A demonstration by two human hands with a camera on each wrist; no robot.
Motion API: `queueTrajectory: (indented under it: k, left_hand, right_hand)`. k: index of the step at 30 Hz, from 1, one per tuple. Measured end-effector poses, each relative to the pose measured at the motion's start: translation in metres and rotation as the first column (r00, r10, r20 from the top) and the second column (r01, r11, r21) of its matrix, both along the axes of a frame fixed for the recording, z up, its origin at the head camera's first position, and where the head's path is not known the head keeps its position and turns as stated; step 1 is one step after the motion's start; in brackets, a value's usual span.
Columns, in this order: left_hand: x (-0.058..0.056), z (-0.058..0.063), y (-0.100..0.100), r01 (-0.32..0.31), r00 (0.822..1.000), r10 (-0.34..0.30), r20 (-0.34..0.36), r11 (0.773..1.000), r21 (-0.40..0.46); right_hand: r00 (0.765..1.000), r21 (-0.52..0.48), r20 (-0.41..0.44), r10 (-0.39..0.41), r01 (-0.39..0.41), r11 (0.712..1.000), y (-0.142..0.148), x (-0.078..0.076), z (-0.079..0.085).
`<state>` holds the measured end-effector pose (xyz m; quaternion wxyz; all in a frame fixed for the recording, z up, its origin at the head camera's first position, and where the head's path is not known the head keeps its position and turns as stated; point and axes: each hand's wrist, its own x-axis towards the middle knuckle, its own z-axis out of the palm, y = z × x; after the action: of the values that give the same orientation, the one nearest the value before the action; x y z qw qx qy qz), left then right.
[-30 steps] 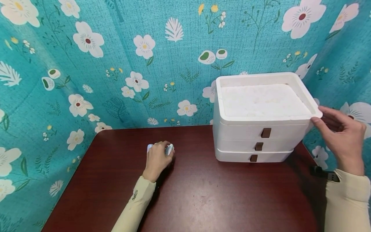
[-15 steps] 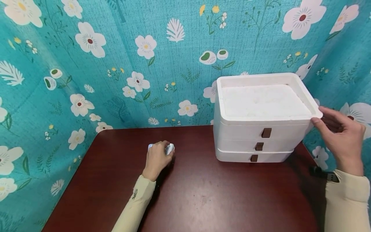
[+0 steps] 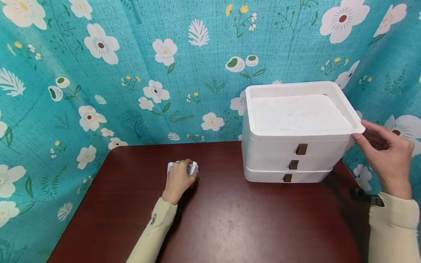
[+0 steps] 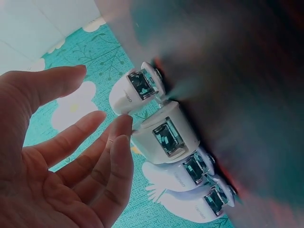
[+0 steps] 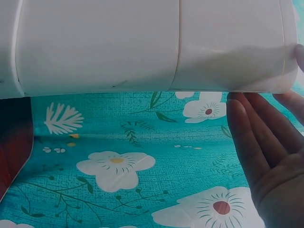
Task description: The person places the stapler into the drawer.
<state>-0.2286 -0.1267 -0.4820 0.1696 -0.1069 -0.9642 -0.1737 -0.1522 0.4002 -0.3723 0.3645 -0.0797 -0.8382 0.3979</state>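
Several small rounded white and lavender devices (image 4: 165, 135) with dark glossy windows stand in a close row on the table. My left hand (image 3: 179, 179) is over this row and covers most of it in the head view. In the left wrist view its fingers are loosely bent, fingertips (image 4: 124, 126) right at a white device, the thumb apart from them. At the right, my right hand (image 3: 389, 153) holds the front right corner of a white drawer box (image 3: 269, 148), thumb at the front rim and other fingers (image 5: 242, 123) along the side wall.
The dark reddish table (image 3: 227, 226) carries the drawer box near its back right. A shallow tray top (image 3: 296, 113) and brown pull tabs (image 3: 301, 149) mark the box. A teal flowered curtain (image 3: 204, 98) rises behind and on both sides.
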Motion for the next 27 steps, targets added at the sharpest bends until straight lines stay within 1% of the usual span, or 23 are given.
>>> queueTrajectory:
  k: [3, 8, 11, 16, 18, 21, 24, 25, 27]
  left_hand:
    - [-0.001, -0.001, 0.000, 0.000, 1.000, 0.000, 0.003, 1.000, 0.001]
    - [-0.002, 0.000, 0.001, -0.002, 1.000, 0.002, 0.008, 1.000, -0.004]
    - [-0.002, 0.001, 0.001, -0.001, 1.000, 0.001, 0.009, 1.000, -0.009]
    - [-0.003, 0.003, 0.001, 0.014, 1.000, -0.014, 0.010, 1.000, -0.020]
    - [-0.004, 0.003, 0.001, 0.018, 1.000, -0.018, 0.004, 1.000, -0.023]
    - [-0.003, 0.003, 0.001, 0.020, 1.000, -0.020, 0.001, 1.000, -0.022]
    - [-0.001, 0.002, 0.000, 0.026, 1.000, -0.026, 0.012, 0.999, -0.030]
    - [-0.001, 0.001, 0.000, 0.030, 0.999, -0.029, 0.016, 0.999, -0.034]
    - [0.001, 0.000, -0.001, 0.036, 0.999, -0.035, 0.022, 0.999, -0.041]
  right_hand:
    - [1.000, 0.011, 0.000, -0.009, 0.009, 1.000, 0.001, 0.000, 0.000]
    - [1.000, 0.059, -0.006, -0.028, 0.029, 0.998, 0.001, 0.005, 0.000]
    - [0.999, 0.098, -0.028, -0.045, 0.047, 0.994, -0.002, 0.008, -0.001]
    - [0.993, 0.140, -0.070, -0.097, 0.106, 0.984, -0.008, 0.013, -0.006]
    - [0.988, 0.150, -0.085, -0.130, 0.141, 0.978, -0.011, 0.015, -0.010]
    - [0.980, 0.167, -0.123, -0.157, 0.177, 0.970, -0.014, 0.017, -0.015]
    - [0.975, 0.195, -0.171, -0.139, 0.171, 0.966, -0.020, 0.018, -0.018]
    - [0.977, 0.203, -0.179, -0.116, 0.152, 0.967, -0.022, 0.018, -0.019]
    - [0.986, 0.203, -0.158, -0.056, 0.088, 0.975, -0.031, 0.020, -0.024]
